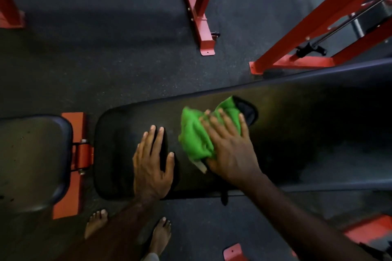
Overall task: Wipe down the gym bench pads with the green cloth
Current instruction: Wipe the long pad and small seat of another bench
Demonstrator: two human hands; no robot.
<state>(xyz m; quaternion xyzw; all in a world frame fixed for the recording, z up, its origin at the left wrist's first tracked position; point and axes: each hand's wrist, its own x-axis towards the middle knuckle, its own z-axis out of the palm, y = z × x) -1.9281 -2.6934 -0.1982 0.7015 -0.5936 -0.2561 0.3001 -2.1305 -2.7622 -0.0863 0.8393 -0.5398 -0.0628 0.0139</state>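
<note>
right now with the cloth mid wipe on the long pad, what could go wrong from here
1. The green cloth is bunched under the right hand, so it may skip strips of the long back pad.
2. The left hand rests flat on that pad, likely re-smudging it.
3. The smaller seat pad could be forgotten.
4. The bare feet stand near the red steel frame.

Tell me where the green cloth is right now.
In the head view the green cloth lies on the long black bench pad, right of centre, pressed flat under the right hand, with the left hand just beside it.
</note>
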